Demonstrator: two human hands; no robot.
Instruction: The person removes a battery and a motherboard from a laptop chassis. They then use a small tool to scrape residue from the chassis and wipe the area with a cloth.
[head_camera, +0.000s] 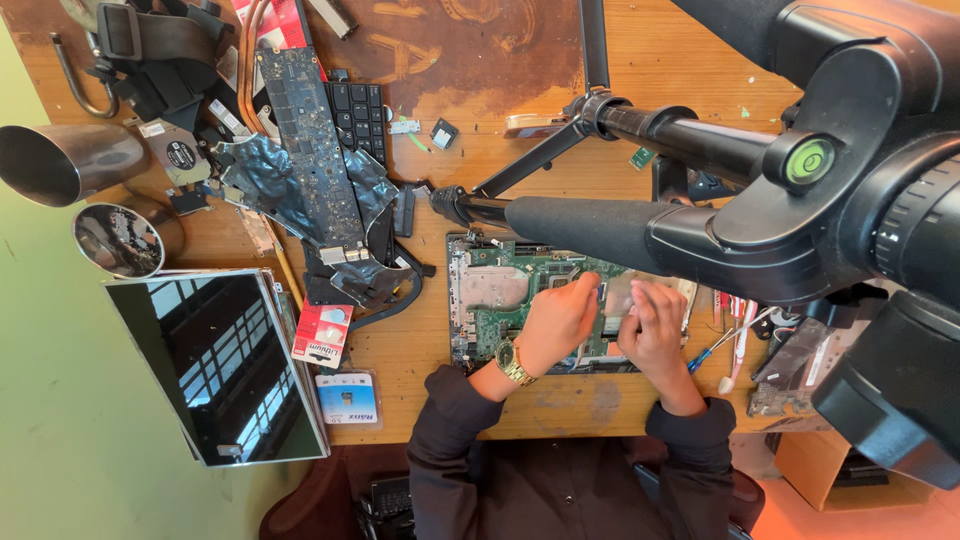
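Both hands worked over the green circuit board (500, 300).

Left hand (556, 320) pinched a small blue tool (600, 293); right hand (655, 325) pressed flat, fingers spread; two steel cups (60, 160) far left.

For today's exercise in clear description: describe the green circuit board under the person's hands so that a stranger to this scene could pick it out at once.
Start at the wooden workbench and find the person's two hands near its front edge. The left hand, with a gold wristwatch, and the right hand rest on the green circuit board. Unlike the long dark board lying further left, it is green, squarish, and carries a silvery metal plate.
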